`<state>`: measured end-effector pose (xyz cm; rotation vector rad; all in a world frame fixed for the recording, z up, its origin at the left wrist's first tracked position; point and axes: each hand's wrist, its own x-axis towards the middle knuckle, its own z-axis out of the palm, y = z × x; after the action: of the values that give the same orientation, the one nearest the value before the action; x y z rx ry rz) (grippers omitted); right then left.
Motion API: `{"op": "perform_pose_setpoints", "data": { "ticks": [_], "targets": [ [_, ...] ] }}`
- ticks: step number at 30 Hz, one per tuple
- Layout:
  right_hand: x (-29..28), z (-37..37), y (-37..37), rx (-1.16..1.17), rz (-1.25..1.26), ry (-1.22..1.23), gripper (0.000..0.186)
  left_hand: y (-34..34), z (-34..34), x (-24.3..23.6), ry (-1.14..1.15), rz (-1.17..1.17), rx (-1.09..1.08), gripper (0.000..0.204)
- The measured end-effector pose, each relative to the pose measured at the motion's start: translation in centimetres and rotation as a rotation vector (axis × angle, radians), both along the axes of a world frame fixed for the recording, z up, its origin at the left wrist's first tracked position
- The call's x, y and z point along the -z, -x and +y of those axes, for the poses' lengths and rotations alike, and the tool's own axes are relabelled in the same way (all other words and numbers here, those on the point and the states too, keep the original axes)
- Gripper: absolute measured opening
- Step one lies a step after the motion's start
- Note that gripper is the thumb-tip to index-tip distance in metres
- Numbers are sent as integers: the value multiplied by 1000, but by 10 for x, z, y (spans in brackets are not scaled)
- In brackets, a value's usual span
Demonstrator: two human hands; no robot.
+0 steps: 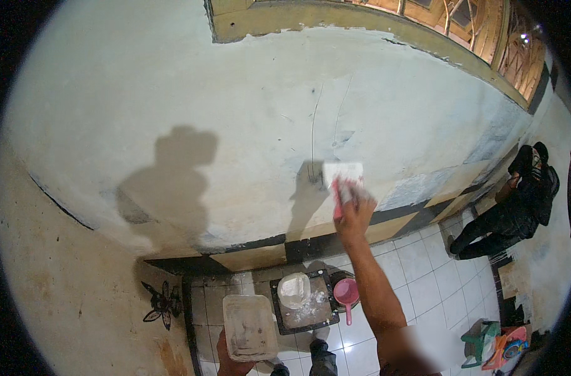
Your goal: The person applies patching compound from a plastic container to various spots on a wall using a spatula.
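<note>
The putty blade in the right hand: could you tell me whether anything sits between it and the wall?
Nothing visible does. The right hand holds the putty blade flat against the bare wall, beside a thin vertical crack.

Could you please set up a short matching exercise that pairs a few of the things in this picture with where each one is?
Things:
1. scraper
2. rectangular tray
3. pink scoop
4. green stool

Places:
A. on the floor, far lower right
B. against the wall, in the right hand
C. held flat by the left hand
D. on the floor beside the dark board of white paste

Pairs: 1-B, 2-C, 3-D, 4-A
</note>
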<state>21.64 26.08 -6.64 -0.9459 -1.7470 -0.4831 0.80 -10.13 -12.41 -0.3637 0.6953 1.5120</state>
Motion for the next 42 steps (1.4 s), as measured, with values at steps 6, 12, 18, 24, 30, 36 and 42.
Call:
{"op": "perform_pose_setpoints", "data": {
  "ticks": [6, 12, 18, 24, 30, 36, 42],
  "targets": [
    [-88, 41, 4, 183, 312, -52, 43, 6, -5, -5, 32, 71, 10, 52],
    [40, 34, 61, -142, -244, 553, 35, -9, 11, -14, -97, 365, 113, 53],
    [24, -16, 45, -221, 18, 542, 29, 2, 10, -16, -26, 2, 14, 53],
    [-2, 54, 41, -135, 78, 198, 22, 9, 2, 4, -37, 94, 46, 56],
    [75, -13, 82, -481, -300, 416, 30, 10, 4, 12, -52, -27, 43, 57],
    [28, -4, -8, -107, 139, 297, 13, 2, 15, -10, -3, -59, 31, 55],
    [-26, 68, -25, 51, 670, 214, 7, -2, 17, -7, -22, -22, 51, 57]
  ]
}}
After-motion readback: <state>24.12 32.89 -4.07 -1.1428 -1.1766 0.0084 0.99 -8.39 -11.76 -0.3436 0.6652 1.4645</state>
